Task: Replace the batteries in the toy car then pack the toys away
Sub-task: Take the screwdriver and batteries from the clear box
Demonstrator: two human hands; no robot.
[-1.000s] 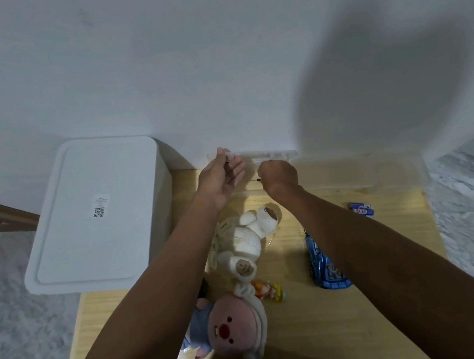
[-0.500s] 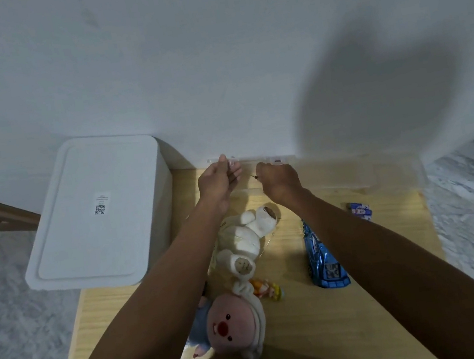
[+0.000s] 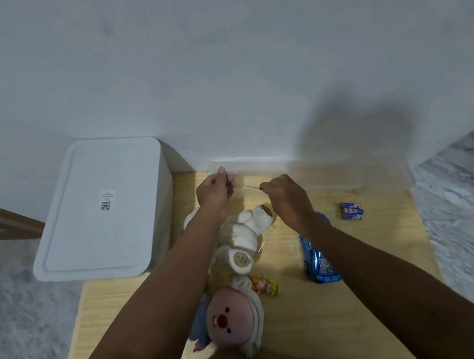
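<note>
blue toy car [image 3: 318,259] under right forearm, right hand [image 3: 286,199] pinching thin tool [image 3: 254,187]

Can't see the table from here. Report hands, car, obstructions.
Left hand curled at the clear plastic box by the wall; right hand pinching a thin metal tool. Blue toy car untouched, blue batteries beside it. White plush toy under the forearms.

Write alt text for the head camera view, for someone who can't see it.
Two bare hands, left hand and right hand, reach over a wooden table toward a clear box by the wall, the right pinching a thin tool. Below lie plush toys, a blue toy car and batteries.
</note>
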